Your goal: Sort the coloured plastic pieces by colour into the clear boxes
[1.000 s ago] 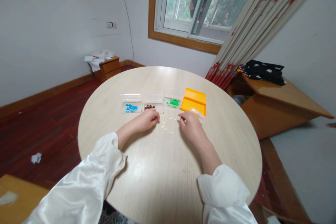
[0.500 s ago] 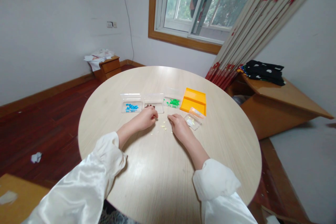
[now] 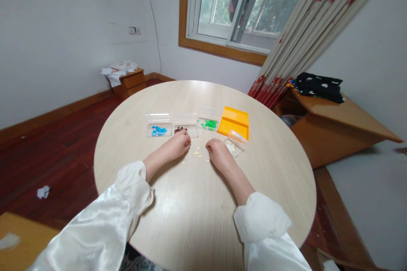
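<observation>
On a round wooden table are laid three clear boxes, an orange tray, a small clear container and scattered pale pieces.

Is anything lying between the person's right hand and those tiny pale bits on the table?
Nothing visible does. The pale yellow pieces lie on bare table just beside the right hand, between it and the left hand.

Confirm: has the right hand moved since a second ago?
Yes. The right hand has shifted left, away from the orange tray toward the scattered pale pieces, uncovering the small clear box.
</observation>
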### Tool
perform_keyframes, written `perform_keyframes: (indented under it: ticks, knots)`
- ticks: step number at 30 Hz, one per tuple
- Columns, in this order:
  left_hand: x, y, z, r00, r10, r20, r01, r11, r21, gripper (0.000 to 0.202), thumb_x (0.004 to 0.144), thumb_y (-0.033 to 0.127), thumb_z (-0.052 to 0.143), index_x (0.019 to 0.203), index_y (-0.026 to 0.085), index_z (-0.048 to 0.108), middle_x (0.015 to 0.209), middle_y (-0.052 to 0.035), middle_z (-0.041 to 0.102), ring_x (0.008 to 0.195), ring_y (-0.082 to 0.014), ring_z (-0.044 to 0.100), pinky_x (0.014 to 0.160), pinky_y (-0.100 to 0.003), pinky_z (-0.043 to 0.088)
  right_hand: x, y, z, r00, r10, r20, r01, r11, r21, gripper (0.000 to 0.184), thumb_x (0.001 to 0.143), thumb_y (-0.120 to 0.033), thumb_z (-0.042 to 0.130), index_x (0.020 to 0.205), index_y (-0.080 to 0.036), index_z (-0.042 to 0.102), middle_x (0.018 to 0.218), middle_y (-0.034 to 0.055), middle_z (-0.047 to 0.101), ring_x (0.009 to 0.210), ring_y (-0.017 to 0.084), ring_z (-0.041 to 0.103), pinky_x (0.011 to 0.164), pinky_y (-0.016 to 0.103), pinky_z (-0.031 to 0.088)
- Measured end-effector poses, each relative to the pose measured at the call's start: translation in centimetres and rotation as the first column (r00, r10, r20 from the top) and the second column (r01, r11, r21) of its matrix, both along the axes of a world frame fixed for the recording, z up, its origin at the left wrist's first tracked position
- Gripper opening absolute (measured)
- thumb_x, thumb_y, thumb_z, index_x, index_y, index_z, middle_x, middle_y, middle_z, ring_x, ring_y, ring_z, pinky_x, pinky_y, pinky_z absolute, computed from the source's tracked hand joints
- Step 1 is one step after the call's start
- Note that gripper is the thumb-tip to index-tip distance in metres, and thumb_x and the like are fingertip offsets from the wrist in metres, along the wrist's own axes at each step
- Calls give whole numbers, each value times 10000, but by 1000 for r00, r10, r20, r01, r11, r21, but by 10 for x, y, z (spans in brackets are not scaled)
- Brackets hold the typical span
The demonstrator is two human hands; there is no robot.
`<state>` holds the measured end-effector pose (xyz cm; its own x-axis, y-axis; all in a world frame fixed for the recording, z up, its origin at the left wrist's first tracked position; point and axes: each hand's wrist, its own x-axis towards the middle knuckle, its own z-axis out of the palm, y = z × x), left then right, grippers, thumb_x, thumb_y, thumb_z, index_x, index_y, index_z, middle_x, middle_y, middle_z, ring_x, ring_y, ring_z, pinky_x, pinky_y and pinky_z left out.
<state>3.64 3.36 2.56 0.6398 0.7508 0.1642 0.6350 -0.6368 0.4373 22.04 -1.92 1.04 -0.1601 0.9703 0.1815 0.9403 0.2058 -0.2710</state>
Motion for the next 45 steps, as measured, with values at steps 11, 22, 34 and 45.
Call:
perform_keyframes:
  ticks: [11,22,34,45]
  knots:
    - [5,0,-4,997,-65,-32,65,998,4,202,795,56,474,749,93,667,876,-106,565,796,-169,555,799,-300,460,38,-7,22,971,-185,-150,219,942,255,255,756,-52,431,781,-129,673,802,121,677,784,208,597,742,324,446]
    - [5,-1,-3,994,-96,-51,97,995,13,245,806,59,425,701,101,642,844,-100,579,752,-149,536,759,-284,453,45,-16,33,932,-284,-223,341,897,282,265,784,-154,427,742,-140,688,762,112,687,704,191,600,677,295,443]
    - [6,-2,-4,993,-106,-45,107,994,15,232,795,38,420,713,103,627,886,-111,599,811,-161,556,778,-280,453,64,-22,36,895,-433,-110,445,844,300,283,769,-234,534,1004,-123,646,931,144,664,810,242,587,712,338,426]
    - [8,-7,4,959,-64,276,34,993,112,151,797,74,486,743,127,618,822,-61,595,785,-152,561,749,-287,456,61,-19,37,870,-485,-92,493,851,179,227,800,-225,465,670,-166,643,645,87,664,562,162,550,529,250,302]
